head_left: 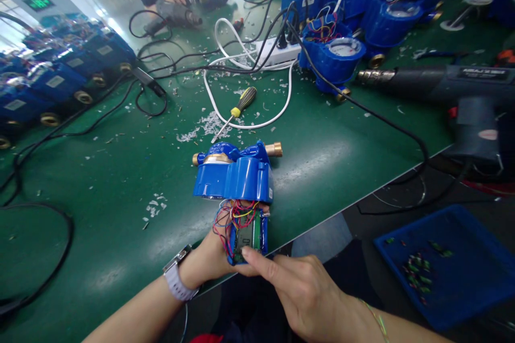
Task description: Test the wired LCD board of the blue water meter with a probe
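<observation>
glossy plastic meter housing [246, 179], shiny metal pipe end [274, 149], smooth semi-gloss tabletop [325, 166]

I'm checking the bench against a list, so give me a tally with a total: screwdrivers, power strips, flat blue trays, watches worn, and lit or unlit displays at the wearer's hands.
Screwdriver: 1
Power strip: 1
Tray: 1
Watch: 1
Display: 1
Total: 5
</observation>
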### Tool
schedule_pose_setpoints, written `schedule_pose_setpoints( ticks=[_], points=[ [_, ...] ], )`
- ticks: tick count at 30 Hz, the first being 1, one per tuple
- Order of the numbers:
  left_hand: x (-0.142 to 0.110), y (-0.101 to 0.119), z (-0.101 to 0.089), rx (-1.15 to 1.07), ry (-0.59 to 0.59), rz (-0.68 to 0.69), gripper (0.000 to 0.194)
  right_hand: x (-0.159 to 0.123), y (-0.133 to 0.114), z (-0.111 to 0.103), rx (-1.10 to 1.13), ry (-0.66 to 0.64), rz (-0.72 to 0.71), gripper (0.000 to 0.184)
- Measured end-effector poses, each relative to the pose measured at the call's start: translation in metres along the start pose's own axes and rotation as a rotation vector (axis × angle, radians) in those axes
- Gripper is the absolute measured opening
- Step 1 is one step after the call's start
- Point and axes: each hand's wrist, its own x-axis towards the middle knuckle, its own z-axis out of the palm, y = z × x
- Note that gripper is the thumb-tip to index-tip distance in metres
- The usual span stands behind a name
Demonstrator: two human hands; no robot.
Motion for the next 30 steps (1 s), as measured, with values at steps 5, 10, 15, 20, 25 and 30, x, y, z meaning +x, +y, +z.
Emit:
schedule_pose_setpoints(
  ticks=[5, 10, 15, 20, 25, 30],
  points=[
    [-0.004, -0.004, 0.001, -0.022, -0.034, -0.019, 0.079, 0.003, -0.006, -0.005, 0.448, 0.157, 0.199, 0.044],
    [-0.004, -0.006, 0.001, -0.043, -0.043, 0.003, 0.081, -0.005, -0.011, -0.011, 1.286, 0.219, 0.607, 0.029],
    [-0.002, -0.005, 0.000, -0.054, -0.049, 0.016, 0.080, -0.025, -0.012, -0.014, 1.491, 0.086, 0.689, 0.037],
    [-0.002, -0.006, -0.001, -0.074, -0.085, -0.010, 0.080, -0.035, -0.012, -0.025, 0.976, -0.071, 0.604, 0.040],
    [-0.002, -0.005, -0.002, -0.154, -0.111, -0.038, 0.079, -0.027, -0.017, -0.040, 0.375, -0.027, 0.361, 0.028],
    [-0.001, -0.004, -0.003, -0.184, -0.118, -0.037, 0.078, -0.020, -0.027, -0.049, 0.110, -0.071, 0.365, 0.021]
  ],
)
